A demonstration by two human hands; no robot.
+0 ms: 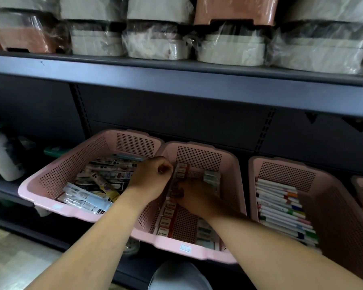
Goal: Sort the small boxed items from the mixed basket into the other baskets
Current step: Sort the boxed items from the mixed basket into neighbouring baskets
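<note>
Under our hands: red 2B boxes [166, 221] rowed in the middle basket [199, 158].
Left hand [153, 176]: curled, grip we cannot tell.
Right hand [190, 195]: we clasp the boxes.

Three baskets side by side on lower shelf [6, 192]. Left basket [50, 203]: mixed packets [105, 181]. Middle basket [197, 253]: box row [170, 208] along left wall, second row [212, 178] near right wall. Right basket [285, 164]: markers [281, 204]. Wrapped tubs [155, 45] on upper shelf [176, 80].
</note>
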